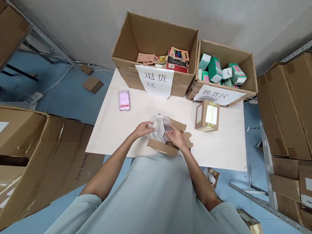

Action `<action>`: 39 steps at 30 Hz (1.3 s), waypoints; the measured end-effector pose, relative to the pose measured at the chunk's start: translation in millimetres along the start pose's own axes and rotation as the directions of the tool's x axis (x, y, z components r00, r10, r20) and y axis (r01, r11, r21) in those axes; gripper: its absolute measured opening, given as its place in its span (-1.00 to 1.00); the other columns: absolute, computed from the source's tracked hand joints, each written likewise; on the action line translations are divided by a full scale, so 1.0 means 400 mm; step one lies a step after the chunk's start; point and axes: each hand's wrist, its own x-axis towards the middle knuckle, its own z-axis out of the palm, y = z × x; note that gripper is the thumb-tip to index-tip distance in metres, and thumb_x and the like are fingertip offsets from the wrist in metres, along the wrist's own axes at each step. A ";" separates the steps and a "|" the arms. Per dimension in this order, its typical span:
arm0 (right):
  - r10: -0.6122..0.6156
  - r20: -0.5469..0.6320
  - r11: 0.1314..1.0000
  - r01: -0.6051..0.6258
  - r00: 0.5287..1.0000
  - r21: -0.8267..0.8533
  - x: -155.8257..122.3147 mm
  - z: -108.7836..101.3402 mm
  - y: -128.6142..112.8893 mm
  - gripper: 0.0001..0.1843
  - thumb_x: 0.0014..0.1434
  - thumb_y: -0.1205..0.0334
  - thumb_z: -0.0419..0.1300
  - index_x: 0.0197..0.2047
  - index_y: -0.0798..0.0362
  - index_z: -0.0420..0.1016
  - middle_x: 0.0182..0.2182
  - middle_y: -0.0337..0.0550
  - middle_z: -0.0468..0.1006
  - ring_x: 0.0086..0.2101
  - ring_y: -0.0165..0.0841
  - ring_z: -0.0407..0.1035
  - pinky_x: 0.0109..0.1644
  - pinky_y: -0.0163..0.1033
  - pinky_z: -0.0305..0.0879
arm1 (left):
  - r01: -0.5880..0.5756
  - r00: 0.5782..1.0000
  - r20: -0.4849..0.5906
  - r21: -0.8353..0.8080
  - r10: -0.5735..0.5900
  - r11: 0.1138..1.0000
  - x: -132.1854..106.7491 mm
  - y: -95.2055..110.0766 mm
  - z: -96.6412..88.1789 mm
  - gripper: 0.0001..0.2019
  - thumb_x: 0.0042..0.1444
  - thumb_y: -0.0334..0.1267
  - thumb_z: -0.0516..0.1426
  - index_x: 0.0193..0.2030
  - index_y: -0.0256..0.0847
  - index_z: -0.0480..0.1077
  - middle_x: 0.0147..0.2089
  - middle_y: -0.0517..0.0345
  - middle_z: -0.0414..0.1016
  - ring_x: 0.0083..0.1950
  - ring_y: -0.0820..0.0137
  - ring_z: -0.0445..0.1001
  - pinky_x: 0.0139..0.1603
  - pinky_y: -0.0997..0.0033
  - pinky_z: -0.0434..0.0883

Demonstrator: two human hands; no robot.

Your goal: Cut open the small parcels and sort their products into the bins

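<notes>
In the head view, a crumpled, see-through plastic bag (160,129) is stretched between my two hands. My left hand (143,128) pinches the bag's left edge, fingers closed on it. On the other side, my right hand (176,136) grips the right edge with thumb and fingers together. Beneath the bag lies an opened small cardboard box (162,147), its flaps spread out. What the box holds inside is hidden by the bag and my hands. A taped cardboard box (207,116) with a white label stands to the right of my right hand.
On the white table (104,133) lies a pixelated pink item (124,100). At the back stand a large carton (124,71) of books and a carton (250,73) of green boxes, both with paper signs. Cartons (290,110) fill the right shelf; more cartons (55,150) stand lower left.
</notes>
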 end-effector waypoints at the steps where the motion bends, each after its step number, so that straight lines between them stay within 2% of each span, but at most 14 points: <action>1: -0.004 -0.004 1.000 0.004 1.000 -0.019 0.003 0.001 -0.006 -0.46 0.52 0.18 0.32 0.49 0.03 0.48 -0.18 -0.19 0.84 -0.30 -0.26 0.74 0.11 -0.15 0.64 | -0.002 1.000 -0.024 0.020 0.003 1.000 -0.004 0.005 0.004 -0.47 0.10 0.09 0.41 0.10 -0.23 0.70 -0.38 0.21 0.53 -0.23 0.23 0.56 -0.10 0.31 0.45; 4: 0.001 -0.017 1.000 -0.001 1.000 -0.022 0.005 0.000 -0.005 -0.49 0.51 0.21 0.31 0.46 0.03 0.50 -0.11 -0.16 0.83 -0.33 -0.29 0.72 0.07 -0.17 0.64 | -0.010 0.993 -0.118 0.090 0.021 0.996 -0.033 0.021 0.006 -0.68 0.23 0.06 0.32 -0.14 -0.16 0.68 -0.30 0.11 0.56 -0.18 0.18 0.55 -0.04 0.25 0.44; 8: 0.007 -0.037 0.997 -0.004 0.999 0.074 -0.011 -0.011 0.020 -0.40 0.50 0.17 0.29 0.53 0.06 0.43 -0.12 -0.15 0.79 -0.33 -0.31 0.68 -0.04 -0.19 0.65 | -0.154 0.945 -0.256 0.210 0.206 0.966 -0.107 0.072 -0.002 -0.76 0.32 -0.02 0.26 -0.13 -0.13 0.64 -0.01 0.00 0.59 -0.15 0.20 0.57 0.00 0.20 0.50; 12: -0.084 -0.163 0.978 0.112 0.983 0.173 -0.060 -0.041 0.027 -0.17 0.45 0.02 0.34 0.67 -0.07 0.26 -0.06 -0.18 0.73 -0.31 -0.33 0.63 -0.04 -0.16 0.65 | -0.332 0.910 -0.228 0.099 0.346 0.938 -0.169 0.149 0.016 -0.84 0.28 -0.10 0.29 -0.18 -0.12 0.55 0.22 -0.02 0.57 -0.15 0.29 0.59 -0.04 0.23 0.57; 14: -0.164 -0.225 0.964 0.205 0.961 0.171 -0.088 -0.059 0.020 -0.16 0.44 -0.07 0.34 0.68 -0.15 0.28 0.01 -0.15 0.67 -0.27 -0.33 0.61 -0.04 -0.15 0.66 | -0.357 0.917 -0.186 0.016 0.353 0.934 -0.178 0.178 0.046 -0.86 0.21 -0.17 0.30 -0.29 -0.11 0.45 0.16 0.01 0.61 -0.17 0.31 0.58 -0.07 0.24 0.57; 16: -0.238 -0.232 0.951 0.274 0.943 0.142 -0.109 -0.071 0.013 -0.24 0.44 -0.14 0.35 0.61 -0.17 0.42 0.13 -0.07 0.61 -0.18 -0.30 0.61 -0.02 -0.13 0.68 | -0.302 0.948 -0.136 -0.095 0.288 0.949 -0.167 0.194 0.088 -0.80 0.14 -0.21 0.30 -0.37 -0.10 0.35 -0.10 0.09 0.63 -0.21 0.30 0.57 -0.08 0.24 0.57; 18: -0.299 -0.185 0.944 0.318 0.936 0.084 -0.120 -0.072 0.014 -0.29 0.37 -0.16 0.44 0.51 -0.19 0.55 0.23 -0.01 0.54 -0.04 -0.23 0.60 0.07 -0.08 0.69 | -0.170 0.985 -0.082 -0.266 0.154 0.949 -0.143 0.198 0.134 -0.77 0.11 -0.21 0.32 -0.36 -0.09 0.31 -0.29 0.17 0.57 -0.21 0.27 0.59 -0.07 0.23 0.58; 21: -0.358 -0.077 0.932 0.352 0.930 -0.082 -0.118 -0.054 0.030 -0.32 0.28 0.01 0.57 0.43 -0.23 0.63 0.33 -0.02 0.48 0.15 -0.11 0.57 0.32 0.06 0.62 | 0.037 0.999 0.008 -0.534 -0.039 0.845 -0.109 0.191 0.184 -0.76 0.15 -0.16 0.34 -0.15 -0.14 0.41 -0.13 0.06 0.70 0.01 0.15 0.69 0.06 0.16 0.63; 23: -0.352 -0.015 0.909 0.338 0.936 -0.246 -0.106 -0.037 0.041 -0.46 0.39 0.23 0.45 0.40 -0.20 0.65 0.37 -0.01 0.48 0.20 -0.06 0.55 0.38 0.11 0.56 | 0.092 0.996 0.048 -0.575 -0.079 0.813 -0.105 0.182 0.195 -0.67 0.19 -0.17 0.34 0.03 -0.18 0.44 0.07 -0.09 0.72 0.16 0.09 0.69 0.17 0.08 0.64; 26: -0.290 0.038 0.836 0.272 0.956 -0.477 -0.077 -0.015 0.043 -0.56 0.49 0.46 0.18 0.28 -0.07 0.70 0.28 0.05 0.58 0.21 -0.03 0.54 0.33 0.07 0.54 | -0.039 0.998 -0.065 -0.380 0.015 0.924 -0.132 0.174 0.183 -0.56 0.21 -0.25 0.31 0.22 -0.21 0.44 0.31 -0.22 0.60 0.32 0.01 0.63 0.32 -0.02 0.61; 30: -0.236 0.036 0.805 0.216 0.971 -0.553 -0.018 0.013 0.026 -0.61 0.55 0.45 0.07 0.11 0.05 0.73 0.19 0.16 0.65 0.23 0.03 0.51 0.33 0.07 0.49 | -0.307 0.920 -0.249 0.027 0.304 0.951 -0.178 0.175 0.148 -0.48 0.31 -0.35 0.20 0.41 -0.16 0.41 0.44 -0.20 0.46 0.53 0.00 0.43 0.58 -0.07 0.42; 32: -0.222 0.102 0.790 0.241 0.970 -0.564 0.007 0.024 0.020 -0.65 0.49 0.49 0.12 0.04 0.09 0.75 0.15 0.21 0.70 0.20 0.04 0.55 0.32 0.03 0.48 | -0.318 0.906 -0.253 0.123 0.339 0.940 -0.186 0.171 0.133 -0.55 0.35 -0.35 0.16 0.36 -0.15 0.46 0.45 -0.20 0.45 0.55 0.00 0.39 0.63 -0.08 0.35; 36: -0.244 0.214 0.786 0.322 0.946 -0.528 0.000 0.011 0.028 -0.73 0.33 0.49 0.33 -0.02 0.04 0.80 0.03 0.10 0.78 0.10 -0.01 0.62 0.30 -0.06 0.51 | -0.245 0.926 -0.252 0.168 0.282 0.955 -0.178 0.135 0.103 -0.58 0.39 -0.29 0.15 0.35 -0.18 0.47 0.47 -0.25 0.43 0.58 -0.06 0.37 0.66 -0.13 0.29; 39: -0.346 0.035 0.858 0.332 0.938 -0.392 -0.058 -0.041 0.068 -0.65 0.48 0.29 0.24 0.21 -0.02 0.77 0.23 0.07 0.73 0.23 0.02 0.57 0.43 0.08 0.45 | -0.135 0.956 -0.241 0.140 0.166 0.981 -0.174 0.088 0.074 -0.47 0.41 -0.17 0.18 0.47 -0.23 0.38 0.50 -0.32 0.42 0.58 -0.13 0.38 0.64 -0.18 0.32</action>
